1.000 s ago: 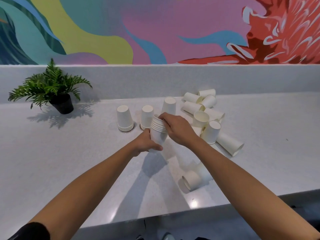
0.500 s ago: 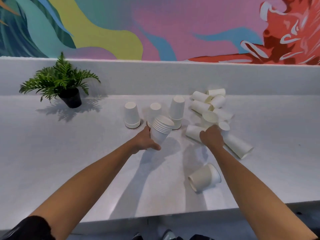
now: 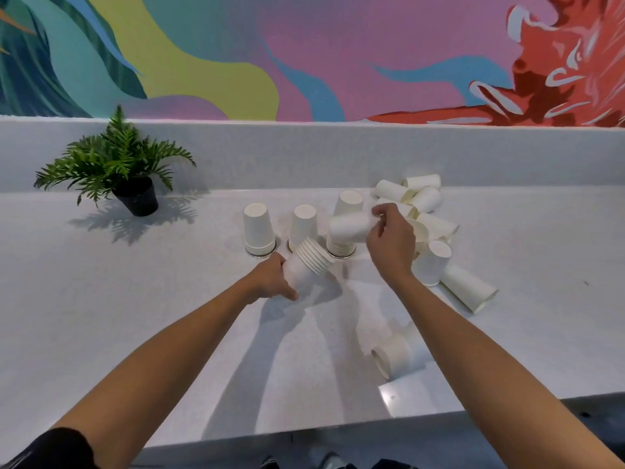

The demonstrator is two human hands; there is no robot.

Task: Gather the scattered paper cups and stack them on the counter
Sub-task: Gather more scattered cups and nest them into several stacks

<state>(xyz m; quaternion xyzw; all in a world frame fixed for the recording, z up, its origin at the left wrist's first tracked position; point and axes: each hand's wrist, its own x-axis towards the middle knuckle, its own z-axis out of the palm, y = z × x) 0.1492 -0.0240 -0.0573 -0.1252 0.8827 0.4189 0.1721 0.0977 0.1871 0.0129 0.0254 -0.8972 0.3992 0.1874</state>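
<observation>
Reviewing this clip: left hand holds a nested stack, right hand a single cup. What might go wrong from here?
The right hand holds its single cup close by the tall inverted stack; a brush might topple it. The left hand holds the nested stack tilted, so a misaligned push may crush a rim. The lone cup lies on its side near the front edge of the counter and may roll off.

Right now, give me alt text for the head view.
A person's left hand grips a tilted stack of white paper cups while the right hand holds a single white paper cup above a pale grey counter; loose cups lie scattered beyond.
</observation>
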